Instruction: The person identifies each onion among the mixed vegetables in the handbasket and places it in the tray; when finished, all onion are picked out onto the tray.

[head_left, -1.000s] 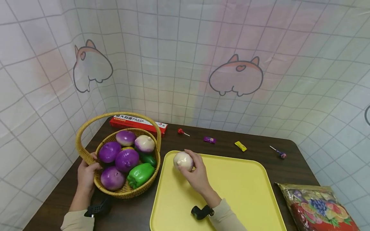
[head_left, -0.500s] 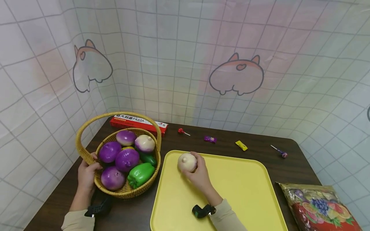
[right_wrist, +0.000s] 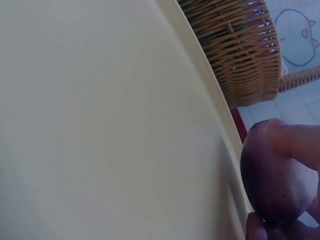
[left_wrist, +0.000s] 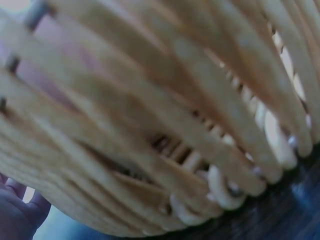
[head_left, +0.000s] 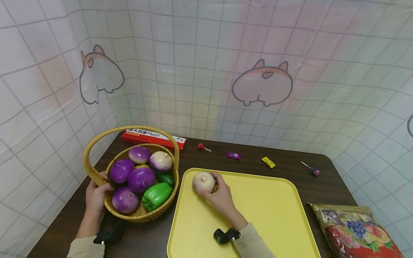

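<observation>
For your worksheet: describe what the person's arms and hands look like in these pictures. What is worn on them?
Both hands are bare, without gloves or rings that show. The left hand and right hand come out of long, light beige sleeves. Each wrist carries a small black device strapped just ahead of the cuff.

A staged tabletop set: cartoon-printed grid backdrop (head_left: 226, 71) curtains a dark table (head_left: 284, 172) bearing toy vegetables (head_left: 141, 179).

Dark wooden table (head_left: 284, 171) against white grid-patterned walls (head_left: 200, 64) with cartoon animal drawings (head_left: 262, 83).
</observation>
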A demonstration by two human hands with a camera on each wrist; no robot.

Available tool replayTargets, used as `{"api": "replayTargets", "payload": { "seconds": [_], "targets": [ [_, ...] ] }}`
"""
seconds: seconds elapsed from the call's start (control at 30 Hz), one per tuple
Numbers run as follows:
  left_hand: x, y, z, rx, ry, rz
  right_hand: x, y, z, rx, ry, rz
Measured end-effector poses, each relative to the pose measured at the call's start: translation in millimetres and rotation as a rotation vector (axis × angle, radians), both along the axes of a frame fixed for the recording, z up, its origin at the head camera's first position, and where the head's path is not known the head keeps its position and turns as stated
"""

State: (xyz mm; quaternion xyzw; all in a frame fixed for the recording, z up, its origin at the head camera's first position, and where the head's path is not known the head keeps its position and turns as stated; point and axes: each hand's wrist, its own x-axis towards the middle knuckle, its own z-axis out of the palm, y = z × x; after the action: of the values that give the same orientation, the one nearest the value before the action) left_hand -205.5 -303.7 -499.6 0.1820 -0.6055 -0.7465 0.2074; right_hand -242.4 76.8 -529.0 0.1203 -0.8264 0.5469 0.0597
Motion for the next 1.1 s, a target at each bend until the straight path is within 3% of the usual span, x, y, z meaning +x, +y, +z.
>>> {"api": "replayTargets", "payload": {
  "seconds": [0.43, 1.1],
  "targets": [
    [1.1, 0.4, -0.6, 0.006, 0.017, -0.012, 0.0, -5.8, -3.5, -0.032, -0.022, 0.002],
    [-0.6, 0.3, -0.9, 0.009, 0.032, -0.010, 0.3, -8.1, -6.4, 0.011, 0.082, 0.025]
  ]
}}
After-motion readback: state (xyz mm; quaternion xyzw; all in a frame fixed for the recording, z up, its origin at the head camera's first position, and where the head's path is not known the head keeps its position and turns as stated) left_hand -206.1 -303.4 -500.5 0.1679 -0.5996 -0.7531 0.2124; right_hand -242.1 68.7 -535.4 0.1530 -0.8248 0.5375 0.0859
